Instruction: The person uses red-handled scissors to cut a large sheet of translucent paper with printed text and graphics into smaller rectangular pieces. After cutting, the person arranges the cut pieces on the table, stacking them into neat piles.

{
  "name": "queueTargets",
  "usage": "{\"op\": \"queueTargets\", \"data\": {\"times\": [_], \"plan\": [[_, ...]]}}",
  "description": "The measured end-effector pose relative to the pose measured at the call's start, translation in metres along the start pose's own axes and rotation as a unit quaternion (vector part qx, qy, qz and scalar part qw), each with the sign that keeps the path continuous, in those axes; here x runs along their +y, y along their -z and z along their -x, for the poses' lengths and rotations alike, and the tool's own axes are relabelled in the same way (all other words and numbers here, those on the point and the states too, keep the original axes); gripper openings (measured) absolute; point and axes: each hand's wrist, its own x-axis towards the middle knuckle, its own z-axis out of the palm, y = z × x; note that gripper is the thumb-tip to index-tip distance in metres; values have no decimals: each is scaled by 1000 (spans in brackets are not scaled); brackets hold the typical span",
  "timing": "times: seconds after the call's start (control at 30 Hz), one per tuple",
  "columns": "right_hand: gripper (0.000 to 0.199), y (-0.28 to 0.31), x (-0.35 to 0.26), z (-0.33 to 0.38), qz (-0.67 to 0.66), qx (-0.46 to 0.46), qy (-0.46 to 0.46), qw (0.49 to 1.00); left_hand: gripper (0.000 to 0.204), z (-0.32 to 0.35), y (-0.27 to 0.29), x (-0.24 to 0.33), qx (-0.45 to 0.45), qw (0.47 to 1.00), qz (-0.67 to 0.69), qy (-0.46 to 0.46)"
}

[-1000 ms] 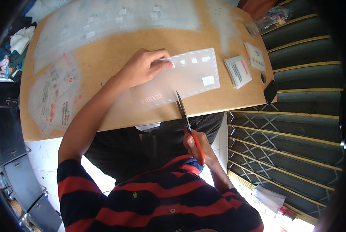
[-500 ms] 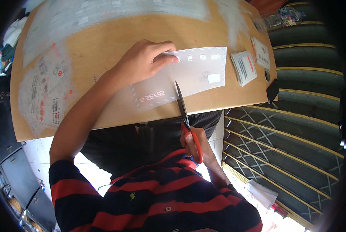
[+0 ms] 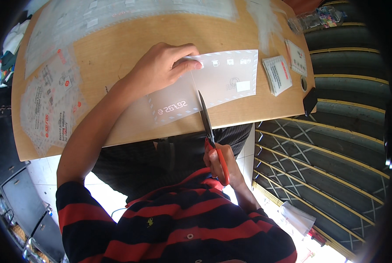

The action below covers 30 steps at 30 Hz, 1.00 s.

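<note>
A translucent printed plastic sheet [image 3: 218, 83] with a striped border is held up over the near part of the table. My left hand [image 3: 172, 63] pinches its far edge between thumb and fingers. In my right hand [image 3: 226, 160] are scissors [image 3: 207, 120] with red handles and dark blades, pointing away from me. The blades lie at the sheet's near edge and reach partway across it, at a line running toward my left thumb. Whether the blades are fully closed is hard to make out.
Printed clear sheets [image 3: 51, 103] lie at the table's left, and larger ones [image 3: 130, 17] along its far side. A stack of small cards [image 3: 276, 75] sits on the right, beside a dark flat object [image 3: 310, 101] at the edge. A metal shutter [image 3: 336, 127] stands to the right.
The right part of the sheet has tilted slightly and shifted a little away from me. Both hands and the scissors stay nearly in place.
</note>
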Motion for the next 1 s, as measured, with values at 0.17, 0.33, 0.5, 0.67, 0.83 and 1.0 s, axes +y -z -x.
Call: {"op": "queueTargets", "data": {"times": [0.17, 0.33, 0.5, 0.67, 0.83, 1.0], "plan": [[58, 4, -3, 0, 4, -8, -25, 1000, 16, 0, 0, 2, 9, 1000, 13, -4], [71, 3, -2, -3, 20, 3, 6, 1000, 16, -1, 2, 1, 1, 1000, 21, 17], [72, 1, 2, -3, 24, 9, 17, 1000, 16, -1, 3, 3, -5, 999, 31, 42], [74, -2, 6, -4, 33, 21, 38, 999, 16, -1, 2, 6, -8, 997, 47, 61], [70, -1, 11, -6, 28, 17, 26, 999, 16, 1, -5, 11, -30, 999, 32, 25], [75, -4, 5, -7, -19, 16, 6, 1000, 15, 2, -4, 13, -28, 998, 50, 34]]}}
